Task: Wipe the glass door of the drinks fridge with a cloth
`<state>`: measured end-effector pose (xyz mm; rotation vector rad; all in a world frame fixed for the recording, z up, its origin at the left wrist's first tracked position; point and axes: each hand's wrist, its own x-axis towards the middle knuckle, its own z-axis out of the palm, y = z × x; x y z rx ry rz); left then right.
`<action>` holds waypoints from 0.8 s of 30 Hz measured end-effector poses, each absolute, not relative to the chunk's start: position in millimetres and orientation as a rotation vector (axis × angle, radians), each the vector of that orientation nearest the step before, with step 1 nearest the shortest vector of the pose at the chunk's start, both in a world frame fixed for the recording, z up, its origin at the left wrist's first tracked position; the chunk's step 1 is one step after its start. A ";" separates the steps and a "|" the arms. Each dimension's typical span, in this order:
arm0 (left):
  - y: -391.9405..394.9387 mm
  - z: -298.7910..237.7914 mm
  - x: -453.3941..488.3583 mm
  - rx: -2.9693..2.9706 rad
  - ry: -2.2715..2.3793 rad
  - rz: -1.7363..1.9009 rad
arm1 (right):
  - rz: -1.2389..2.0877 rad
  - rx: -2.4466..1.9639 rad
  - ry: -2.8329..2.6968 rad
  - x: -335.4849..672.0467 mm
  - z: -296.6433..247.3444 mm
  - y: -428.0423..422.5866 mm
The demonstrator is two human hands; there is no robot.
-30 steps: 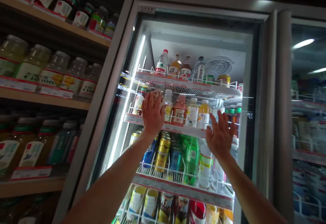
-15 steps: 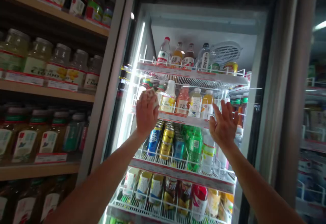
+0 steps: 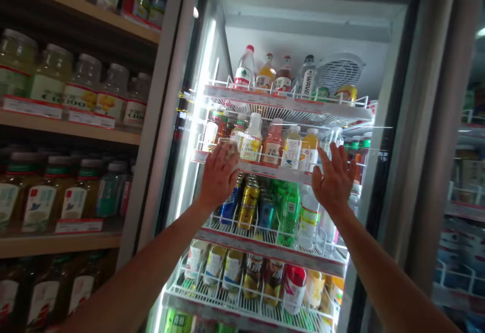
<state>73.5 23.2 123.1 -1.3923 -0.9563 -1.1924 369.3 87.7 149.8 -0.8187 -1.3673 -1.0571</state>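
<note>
My left hand (image 3: 216,180) is raised against the glass door (image 3: 280,32) of a lit drinks cooler. Under its fingers is a pale, crumpled cloth (image 3: 233,153), pressed to the glass in front of the second shelf. My right hand (image 3: 334,179) holds nothing; its fingers are spread and it appears to rest on the same glass, farther right. Behind the pane, between the hands, stand a yellow-labelled bottle (image 3: 251,138), a pink bottle (image 3: 272,142) and an orange one (image 3: 309,150).
Wooden shelves (image 3: 68,126) of bottled drinks rise at the left, beside the metal door frame (image 3: 161,90). Inside the cooler, wire shelves (image 3: 261,252) carry several cans and bottles. Another cooler (image 3: 464,211) stands at the right edge.
My left hand, with the cloth, has slid a little down the glass. The right hand stays roughly in place, and the view has shifted slightly.
</note>
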 end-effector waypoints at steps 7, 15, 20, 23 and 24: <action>22.7 123.6 62.6 -1.167 -1.005 -1.405 | -1.070 -0.829 -1.371 369.3 149.6 86.8; 22.9 100.5 93.8 -1.558 -0.791 -0.923 | -1.082 -0.805 -1.360 369.8 149.5 87.6; 23.9 116.6 67.5 -1.160 -0.999 -1.388 | -1.087 -0.815 -1.357 369.1 149.3 87.3; 25.2 107.5 82.6 -1.342 -0.898 -1.184 | -1.084 -0.817 -1.359 369.1 149.2 87.0; 25.3 103.7 88.0 -1.431 -0.848 -1.073 | -1.082 -0.819 -1.358 369.1 149.3 86.9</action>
